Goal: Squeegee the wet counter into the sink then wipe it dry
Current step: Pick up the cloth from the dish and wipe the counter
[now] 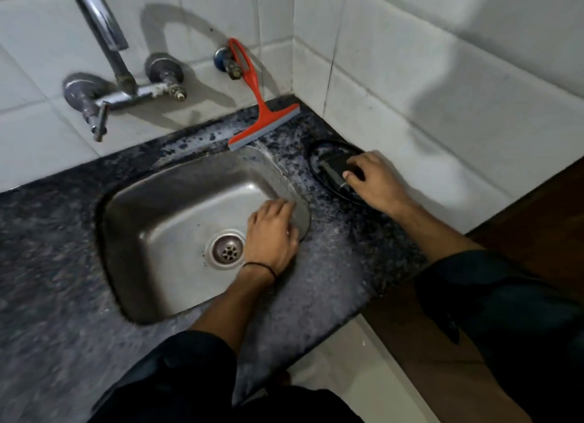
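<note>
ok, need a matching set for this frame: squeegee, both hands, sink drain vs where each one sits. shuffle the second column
Things
1. red squeegee
2. left hand
3. right hand
4. drain

Places
A. on the black dish, beside the steel sink
B. in the sink's floor
C. blade on the counter, handle up against the tiled wall
D. at the sink's right rim

Pairs: 1-C; 2-D; 3-A; 4-B
</note>
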